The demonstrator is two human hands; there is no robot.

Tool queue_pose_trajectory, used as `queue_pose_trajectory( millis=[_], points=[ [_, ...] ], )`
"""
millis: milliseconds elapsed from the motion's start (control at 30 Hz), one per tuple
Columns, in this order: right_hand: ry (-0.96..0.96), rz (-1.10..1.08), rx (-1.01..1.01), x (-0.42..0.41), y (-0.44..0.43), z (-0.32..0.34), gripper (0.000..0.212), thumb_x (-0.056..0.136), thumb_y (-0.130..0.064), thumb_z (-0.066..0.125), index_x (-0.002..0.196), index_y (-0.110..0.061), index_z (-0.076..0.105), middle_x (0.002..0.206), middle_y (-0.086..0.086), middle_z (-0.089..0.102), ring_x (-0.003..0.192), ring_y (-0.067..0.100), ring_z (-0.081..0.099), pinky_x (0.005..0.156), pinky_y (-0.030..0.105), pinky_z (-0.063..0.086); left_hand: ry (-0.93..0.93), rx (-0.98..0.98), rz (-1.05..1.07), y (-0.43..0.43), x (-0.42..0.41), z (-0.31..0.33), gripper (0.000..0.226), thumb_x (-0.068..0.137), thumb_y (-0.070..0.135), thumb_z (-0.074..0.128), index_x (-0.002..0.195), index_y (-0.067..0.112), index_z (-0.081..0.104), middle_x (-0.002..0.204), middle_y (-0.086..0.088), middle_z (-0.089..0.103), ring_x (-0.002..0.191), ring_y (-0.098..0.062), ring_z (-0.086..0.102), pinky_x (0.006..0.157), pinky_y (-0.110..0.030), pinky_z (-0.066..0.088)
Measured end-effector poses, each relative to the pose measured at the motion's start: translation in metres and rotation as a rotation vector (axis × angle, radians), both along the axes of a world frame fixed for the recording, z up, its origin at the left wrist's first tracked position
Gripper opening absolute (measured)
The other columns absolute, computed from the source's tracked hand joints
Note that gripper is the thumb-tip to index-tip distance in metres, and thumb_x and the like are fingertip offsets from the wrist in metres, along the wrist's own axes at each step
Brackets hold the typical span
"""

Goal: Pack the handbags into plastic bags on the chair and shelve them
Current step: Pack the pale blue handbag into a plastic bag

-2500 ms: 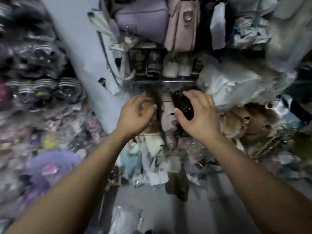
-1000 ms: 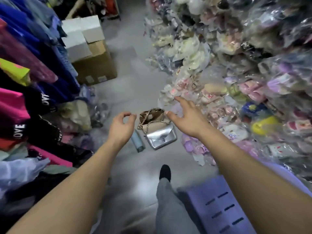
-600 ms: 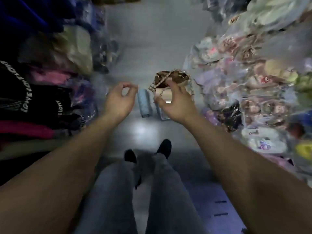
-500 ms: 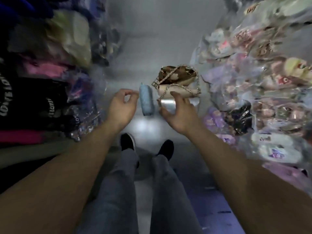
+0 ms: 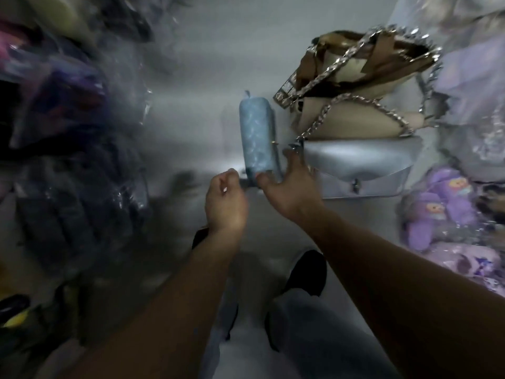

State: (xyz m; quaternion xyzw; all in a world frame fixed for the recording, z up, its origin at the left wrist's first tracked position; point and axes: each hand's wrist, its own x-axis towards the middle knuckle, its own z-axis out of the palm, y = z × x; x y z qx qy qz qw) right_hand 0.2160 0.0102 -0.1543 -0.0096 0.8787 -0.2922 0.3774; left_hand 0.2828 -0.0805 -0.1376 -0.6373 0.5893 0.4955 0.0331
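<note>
**Handbags on the floor, hands at the blue one**

Handbags lie on the grey floor [image 5: 191,113] between two banks of wrapped stock. The light-blue handbag [image 5: 258,138], quilted and narrow, lies by itself near the middle of the floor, its long side running away from the person. Just to its right, close to the floor's right edge, three more are stacked. The silver handbag [image 5: 363,162] is at the bottom with its flap facing the person. The beige handbag [image 5: 352,121] rests on it, and the brown-and-cream handbag [image 5: 366,56] is on top. Chain straps [image 5: 325,75] trail across the upper two. None of the four shows a plastic bag around it.

The right hand [image 5: 293,190] is spread, fingers apart and nearly straight. Its thumb [image 5: 263,178] touches the near end of the light-blue handbag, while its fingertips [image 5: 294,154] reach into the gap between that bag and the silver one. The left hand [image 5: 225,203] is just left of the same near end, fingers curled in towards the thumb. Blur hides whether it pinches anything there.

Along the floor's right edge, clear plastic bags [image 5: 470,105] hold soft goods, among them purple plush slippers [image 5: 437,206] wrapped in a pack. The left edge is a blurred heap of dark wrapped items [image 5: 71,165], their contents unreadable. Grey trousers [image 5: 297,326] and a black shoe [image 5: 308,272] show at the near edge.
</note>
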Motion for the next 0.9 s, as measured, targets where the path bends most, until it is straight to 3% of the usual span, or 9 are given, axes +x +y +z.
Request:
queue_pose_trajectory(
  millis=[67,167,333,400,533,633,733,833,900],
  points=[
    [0.01,-0.017,0.02,0.0,-0.015,-0.031,0.082,0.083,-0.05,0.069,0.149,-0.019,0.033,0.139,0.014,0.051,0.128,0.035,0.05,0.102,0.04,0.043,-0.024,-0.007,0.024,-0.015,0.001,-0.03,0.03,0.103,0.034,0.047,0.116,0.015,0.066,0.108,-0.003,0.063,0.108,-0.02,0.056,0.07,-0.015,0.027],
    [0.021,-0.069,0.036,-0.005,-0.033,-0.071,0.091,0.078,-0.053,0.072,0.149,-0.016,0.03,0.14,0.016,0.048,0.128,0.04,0.049,0.104,0.046,0.045,-0.065,-0.003,0.039,-0.035,-0.001,-0.064,0.036,0.105,0.034,0.043,0.124,0.012,0.063,0.127,-0.01,0.062,0.105,-0.018,0.05,0.066,-0.013,0.023],
    [-0.015,-0.104,0.053,-0.009,-0.052,-0.107,0.108,0.068,-0.058,0.079,0.149,-0.017,0.023,0.141,0.018,0.047,0.129,0.04,0.048,0.103,0.046,0.045,-0.056,0.002,0.073,-0.051,-0.003,-0.103,0.03,0.103,0.036,0.046,0.112,0.016,0.066,0.101,-0.001,0.059,0.095,-0.014,0.048,0.067,-0.015,0.025],
    [0.002,-0.094,0.064,-0.008,-0.054,-0.11,0.112,0.062,-0.062,0.078,0.147,-0.016,0.023,0.137,0.019,0.05,0.124,0.041,0.052,0.099,0.045,0.047,-0.063,-0.004,0.083,-0.052,-0.004,-0.11,0.029,0.102,0.037,0.047,0.11,0.017,0.067,0.099,0.0,0.059,0.096,-0.016,0.05,0.073,-0.018,0.028],
    [0.041,-0.106,0.084,-0.009,-0.055,-0.107,0.112,0.054,-0.065,0.059,0.146,-0.013,0.023,0.131,0.021,0.054,0.117,0.043,0.056,0.094,0.044,0.049,-0.027,0.017,0.085,-0.051,-0.006,-0.115,0.028,0.102,0.036,0.048,0.109,0.019,0.068,0.117,-0.007,0.067,0.111,-0.025,0.058,0.094,-0.026,0.041],
    [0.041,-0.134,0.086,-0.012,-0.052,-0.101,0.102,0.069,-0.055,0.072,0.149,-0.013,0.024,0.131,0.02,0.058,0.118,0.041,0.057,0.092,0.042,0.048,0.021,0.085,0.145,-0.048,-0.01,-0.112,0.024,0.091,0.045,0.052,0.086,0.026,0.064,0.113,-0.009,0.068,0.111,-0.031,0.062,0.105,-0.042,0.047],
    [0.017,-0.165,0.087,-0.013,-0.045,-0.088,0.093,0.076,-0.048,0.072,0.149,-0.016,0.026,0.129,0.017,0.062,0.115,0.04,0.06,0.09,0.039,0.048,0.051,0.111,0.191,-0.043,-0.016,-0.103,0.022,0.085,0.048,0.053,0.077,0.028,0.06,0.099,-0.006,0.068,0.108,-0.032,0.064,0.101,-0.047,0.05],
    [-0.031,-0.18,0.056,-0.011,-0.033,-0.06,0.084,0.078,-0.044,0.072,0.146,-0.019,0.028,0.129,0.011,0.062,0.116,0.037,0.06,0.089,0.036,0.047,0.059,0.133,0.201,-0.035,-0.02,-0.078,0.022,0.098,0.039,0.053,0.079,0.03,0.057,0.088,0.009,0.061,0.1,-0.025,0.063,0.096,-0.04,0.05],
    [-0.068,-0.218,0.002,-0.009,-0.023,-0.034,0.087,0.073,-0.045,0.074,0.145,-0.024,0.03,0.131,0.004,0.061,0.115,0.033,0.06,0.092,0.041,0.053,0.086,0.127,0.185,-0.03,-0.023,-0.056,0.02,0.099,0.036,0.055,0.081,0.028,0.058,0.086,0.007,0.062,0.091,-0.019,0.061,0.085,-0.031,0.048]
  ],
)
